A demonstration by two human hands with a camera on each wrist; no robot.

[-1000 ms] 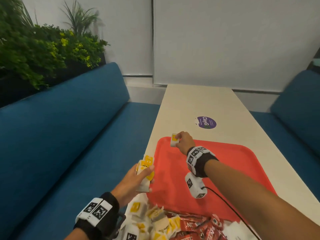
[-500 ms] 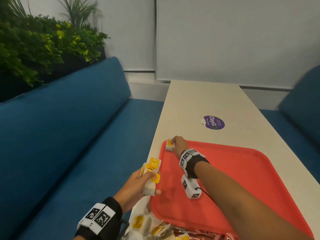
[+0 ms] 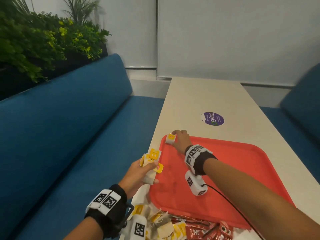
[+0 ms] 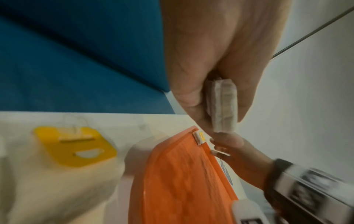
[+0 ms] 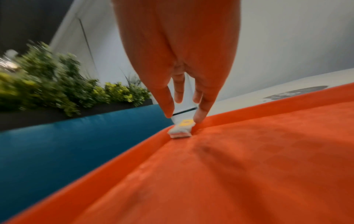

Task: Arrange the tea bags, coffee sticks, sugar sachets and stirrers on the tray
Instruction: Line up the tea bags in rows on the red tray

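A red tray [image 3: 233, 170] lies on the table. My right hand [image 3: 174, 138] reaches to its far left corner and pinches a tea bag [image 3: 170, 138] with a yellow tag. In the right wrist view, thumb and finger of that hand [image 5: 184, 118] pinch the tea bag [image 5: 181, 128] against the tray [image 5: 229, 166] rim. My left hand [image 3: 138, 172] grips a bundle of tea bags [image 3: 152, 156] at the tray's left edge; the left wrist view shows that bundle [image 4: 223, 106] edge-on. More tea bags [image 3: 155, 222] and red coffee sticks [image 3: 204, 229] lie heaped at the tray's near edge.
The pale table [image 3: 207, 97] runs away from me and carries a purple sticker [image 3: 213, 118] beyond the tray. Blue benches stand on the left [image 3: 69, 135] and on the right [image 3: 303, 101]. Green plants [image 3: 43, 40] rise behind the left bench.
My right hand has brought the tea bag down into the tray's far left corner. The left hand keeps its bundle and has barely moved.
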